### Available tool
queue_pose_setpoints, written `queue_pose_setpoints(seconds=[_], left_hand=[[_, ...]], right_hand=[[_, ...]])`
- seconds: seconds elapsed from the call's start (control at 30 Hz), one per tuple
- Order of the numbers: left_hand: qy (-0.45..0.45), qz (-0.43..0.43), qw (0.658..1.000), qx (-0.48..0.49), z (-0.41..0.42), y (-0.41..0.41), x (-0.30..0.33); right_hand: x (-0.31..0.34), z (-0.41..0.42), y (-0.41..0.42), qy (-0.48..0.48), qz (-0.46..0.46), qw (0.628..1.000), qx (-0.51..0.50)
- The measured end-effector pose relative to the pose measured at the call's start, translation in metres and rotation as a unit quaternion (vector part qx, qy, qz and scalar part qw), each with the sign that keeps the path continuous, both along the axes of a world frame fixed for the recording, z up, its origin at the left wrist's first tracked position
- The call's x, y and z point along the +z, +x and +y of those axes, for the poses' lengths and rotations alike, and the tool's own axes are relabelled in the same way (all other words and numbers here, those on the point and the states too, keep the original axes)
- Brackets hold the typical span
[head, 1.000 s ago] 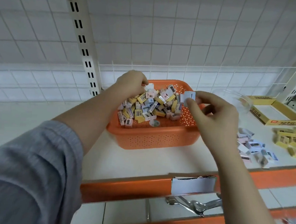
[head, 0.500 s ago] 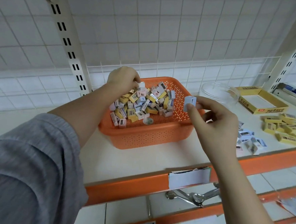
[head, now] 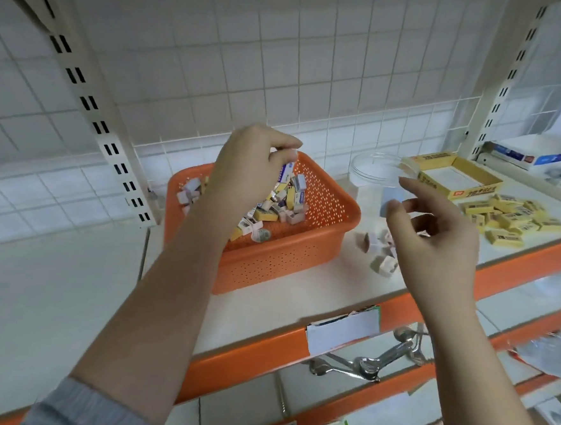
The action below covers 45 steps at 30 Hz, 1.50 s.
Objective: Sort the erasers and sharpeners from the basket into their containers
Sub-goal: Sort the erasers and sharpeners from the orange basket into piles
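basket [head: 318, 215] sits orange on the shelf, full of small boxed pieces; left hand [head: 249, 170] hovers over it, fingers curled, pinching something small. right of the basket, right hand [head: 437, 230] pinches a pale blue piece [head: 391, 200] before a clear tub [head: 375, 169]

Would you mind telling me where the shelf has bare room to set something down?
Bare white shelf lies in front of the orange perforated basket, up to the orange edge. Right of the basket it is crowded: small pale blocks, then loose yellow erasers by the yellow cardboard tray.
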<state>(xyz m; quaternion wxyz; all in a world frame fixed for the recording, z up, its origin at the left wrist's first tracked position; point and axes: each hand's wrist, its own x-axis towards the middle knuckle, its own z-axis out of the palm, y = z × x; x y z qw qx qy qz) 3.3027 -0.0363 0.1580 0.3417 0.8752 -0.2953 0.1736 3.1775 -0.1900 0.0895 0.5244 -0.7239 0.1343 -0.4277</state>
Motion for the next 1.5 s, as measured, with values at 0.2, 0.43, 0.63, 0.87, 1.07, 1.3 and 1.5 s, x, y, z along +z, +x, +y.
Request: queue_pose_setpoints(seconds=[0.2,0.43,0.63,0.87,1.07,1.3,1.5], left_hand=[[-0.023,-0.006,1.000,0.010,-0.061,-0.039,-0.012],[-0.088,-0.007,0.995,0.046,-0.153,-0.103,-0.051],[-0.115,0.062,0.987,0.095,-0.200,-0.147,-0.067],[-0.127,0.070,0.979,0.142,-0.213,-0.154,-0.067],[-0.146,0.084,0.976,0.141,-0.215,-0.137,-0.069],[-0.177,0.139,0.971,0.078,-0.270,-0.102,-0.068],[-0.126,0.136,0.982,-0.027,-0.355,-0.079,-0.069]], right_hand=[[-0.007,-0.062,-0.032,-0.005,0.001,1.000,-0.019],[-0.024,-0.192,-0.061,-0.072,0.078,0.994,0.018],[-0.013,-0.242,-0.020,-0.201,0.237,0.942,0.126],[-0.024,-0.233,0.051,-0.323,0.364,0.856,0.171],[-0.027,-0.238,0.068,-0.299,0.397,0.849,0.179],[-0.028,-0.311,0.011,-0.148,0.292,0.944,0.046],[-0.044,-0.386,-0.069,-0.083,0.294,0.946,-0.104]])
